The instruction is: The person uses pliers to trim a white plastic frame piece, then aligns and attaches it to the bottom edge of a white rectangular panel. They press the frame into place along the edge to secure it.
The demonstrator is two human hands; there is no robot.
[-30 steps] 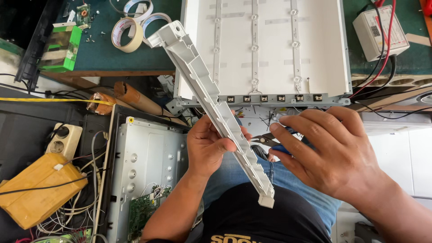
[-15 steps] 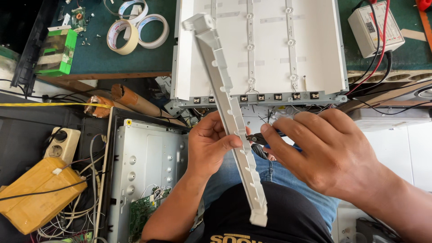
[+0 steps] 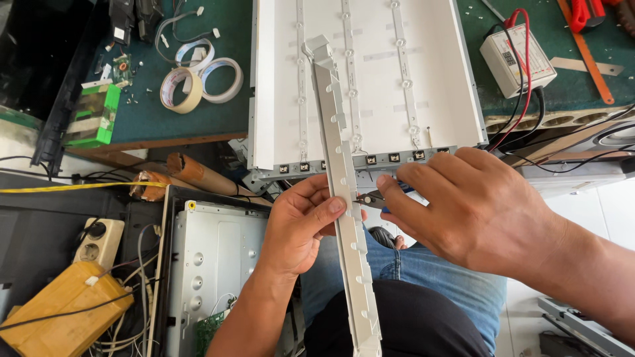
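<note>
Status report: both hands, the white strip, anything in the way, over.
Left hand shut on long white plastic strip. Right hand shut on small pliers, tips at strip's edge. Nothing between pliers and strip.

Pliers (image 3: 370, 198) mostly hidden under right hand (image 3: 476, 211).

strip (image 3: 345, 198): long white plastic, matt, moulded w/ small tabs along edges; held by left hand (image 3: 301, 225)
pliers (image 3: 374, 198): dull grey metal tip, blue grip partly hidden under right hand (image 3: 463, 211)
panel (image 3: 278, 79): white sheet, smooth, slight sheen; grey metal rim along near edge
benchtop (image 3: 142, 116): green covering, matt; bare wood along front edge
tape rolls (image 3: 182, 89): paper-like, cream & white, matt
meter box (image 3: 516, 59): off-white plastic, smooth
chassis (image 3: 211, 264): bare sheet metal, dull
lap (image 3: 423, 277): blue denim cloth
</note>
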